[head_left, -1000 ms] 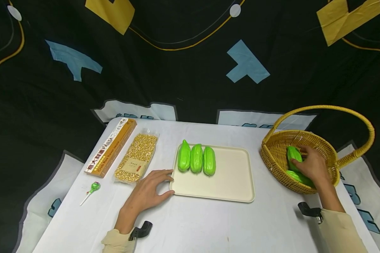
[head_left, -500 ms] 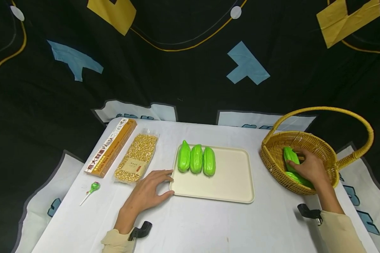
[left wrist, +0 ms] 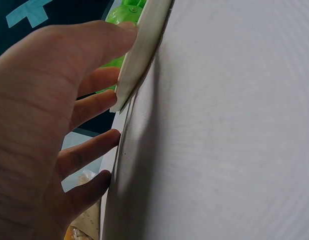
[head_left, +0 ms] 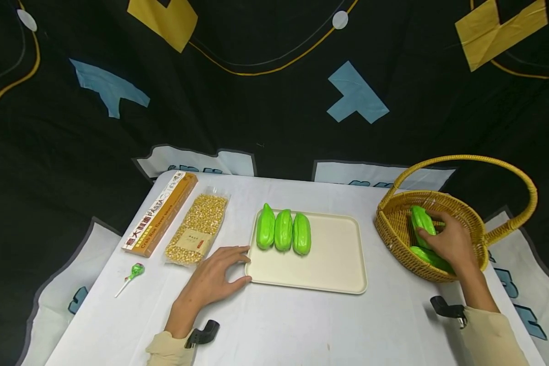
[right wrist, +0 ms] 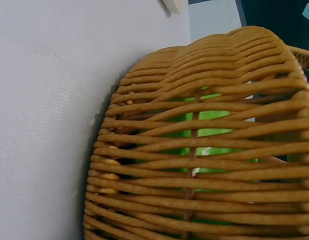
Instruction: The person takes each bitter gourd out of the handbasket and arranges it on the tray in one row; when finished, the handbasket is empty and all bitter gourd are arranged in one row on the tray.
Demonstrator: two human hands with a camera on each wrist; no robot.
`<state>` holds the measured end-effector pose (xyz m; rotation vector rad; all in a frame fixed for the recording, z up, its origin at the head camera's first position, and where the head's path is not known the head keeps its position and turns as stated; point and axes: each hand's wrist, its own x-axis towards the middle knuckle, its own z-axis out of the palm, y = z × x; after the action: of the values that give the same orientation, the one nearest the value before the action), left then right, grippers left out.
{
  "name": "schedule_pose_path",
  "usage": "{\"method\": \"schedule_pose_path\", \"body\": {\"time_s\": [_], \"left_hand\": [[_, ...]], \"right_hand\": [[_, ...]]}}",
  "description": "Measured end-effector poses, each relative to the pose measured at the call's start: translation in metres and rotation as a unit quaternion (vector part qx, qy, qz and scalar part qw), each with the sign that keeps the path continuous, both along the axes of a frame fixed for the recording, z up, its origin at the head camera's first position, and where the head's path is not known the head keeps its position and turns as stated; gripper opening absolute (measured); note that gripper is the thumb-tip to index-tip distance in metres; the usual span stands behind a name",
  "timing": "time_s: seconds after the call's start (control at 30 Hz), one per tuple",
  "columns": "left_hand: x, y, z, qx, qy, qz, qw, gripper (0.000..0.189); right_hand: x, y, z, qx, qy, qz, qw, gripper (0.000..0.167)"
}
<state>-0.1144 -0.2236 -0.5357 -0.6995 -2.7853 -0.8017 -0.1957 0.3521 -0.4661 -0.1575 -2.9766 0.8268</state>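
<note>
While the tray (head_left: 329, 262) is touched at its left edge by the spread left hand (head_left: 212, 277), presumably for steadiness, one green vegetable (head_left: 421, 218) is pinched by the right hand (head_left: 453, 240) inside the right-side basket (head_left: 392, 246); three others (head_left: 283, 230) are aligned tray-left, perhaps saving room.

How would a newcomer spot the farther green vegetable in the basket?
On the white table, find the wicker basket at the right. Inside is the farther green vegetable: the right hand grips it, while its green neighbour lies nearer the viewer.
</note>
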Motion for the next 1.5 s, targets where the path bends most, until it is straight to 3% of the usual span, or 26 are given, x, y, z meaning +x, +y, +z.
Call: {"method": "schedule_pose_path", "body": {"time_s": [0.83,1.5], "left_hand": [[-0.001,0.001,0.000,-0.002,-0.006,0.004,1.0000,0.040],[0.000,0.000,0.002,-0.001,-0.009,0.007,0.9999,0.040]], "right_hand": [[0.023,-0.030,0.025,-0.021,0.081,-0.007,0.9965,0.069],[0.042,-0.052,0.029,-0.042,0.115,0.006,0.9924,0.064]]}}
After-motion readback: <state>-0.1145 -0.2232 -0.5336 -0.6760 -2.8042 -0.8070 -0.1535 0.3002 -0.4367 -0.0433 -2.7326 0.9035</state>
